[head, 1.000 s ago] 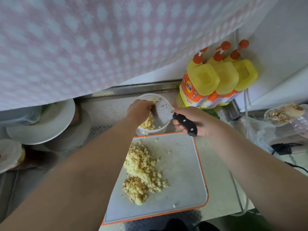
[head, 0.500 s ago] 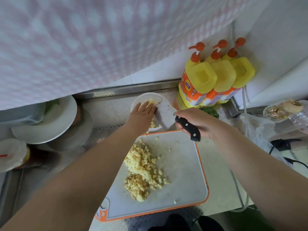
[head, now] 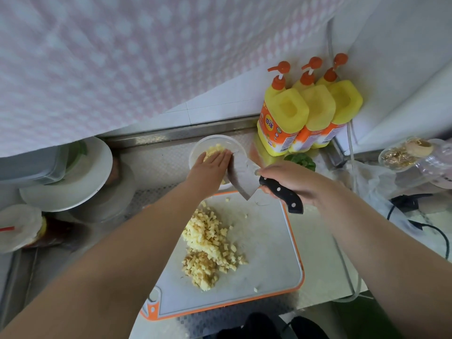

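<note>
Head view: the left hand (head: 210, 167), flat with straight fingers, presses against the blade of the knife (head: 243, 182) over the bowl (head: 212, 138) at centre frame. The right hand (head: 293, 182) grips the black handle. The knife runs from upper left to lower right. The pile (head: 210, 243) of pale yellow cubes lies lower on the board (head: 269, 248), straight below the left hand and nearer to it.

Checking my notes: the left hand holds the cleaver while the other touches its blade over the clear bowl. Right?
No: in the head view the right hand holds the cleaver; the left hand touches its blade over the clear bowl.
</note>
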`<action>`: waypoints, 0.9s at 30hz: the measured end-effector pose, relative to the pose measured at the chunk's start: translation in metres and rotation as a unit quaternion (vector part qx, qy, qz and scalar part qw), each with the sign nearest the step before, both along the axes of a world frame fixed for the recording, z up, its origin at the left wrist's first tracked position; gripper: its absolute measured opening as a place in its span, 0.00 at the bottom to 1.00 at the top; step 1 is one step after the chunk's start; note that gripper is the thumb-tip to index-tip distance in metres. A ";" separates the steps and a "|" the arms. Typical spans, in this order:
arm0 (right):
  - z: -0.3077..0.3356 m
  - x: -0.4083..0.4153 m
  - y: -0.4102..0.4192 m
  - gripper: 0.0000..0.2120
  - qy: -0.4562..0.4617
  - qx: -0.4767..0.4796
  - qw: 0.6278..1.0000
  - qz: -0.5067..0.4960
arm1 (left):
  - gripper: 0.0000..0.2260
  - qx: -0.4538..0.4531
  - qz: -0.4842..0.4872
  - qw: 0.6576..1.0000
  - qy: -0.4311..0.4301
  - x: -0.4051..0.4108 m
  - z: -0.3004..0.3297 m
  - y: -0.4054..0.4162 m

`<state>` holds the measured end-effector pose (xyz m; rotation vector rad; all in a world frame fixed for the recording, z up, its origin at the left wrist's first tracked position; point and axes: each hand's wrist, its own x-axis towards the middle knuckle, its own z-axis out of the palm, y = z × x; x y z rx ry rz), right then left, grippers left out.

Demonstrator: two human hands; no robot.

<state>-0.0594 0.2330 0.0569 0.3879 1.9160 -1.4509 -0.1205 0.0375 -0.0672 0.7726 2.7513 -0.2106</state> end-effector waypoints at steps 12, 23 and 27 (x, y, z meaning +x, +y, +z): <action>-0.018 0.040 0.037 0.12 0.062 0.051 0.996 -0.026 | 0.17 0.087 0.172 0.975 0.107 0.022 0.006 -0.010; -0.047 0.080 0.054 0.15 0.065 0.042 0.995 -0.063 | 0.07 0.369 0.477 0.797 0.036 0.080 -0.029 -0.012; -0.058 0.089 0.062 0.16 0.048 0.052 0.997 -0.036 | 0.12 0.305 0.476 0.824 -0.017 0.069 -0.052 -0.003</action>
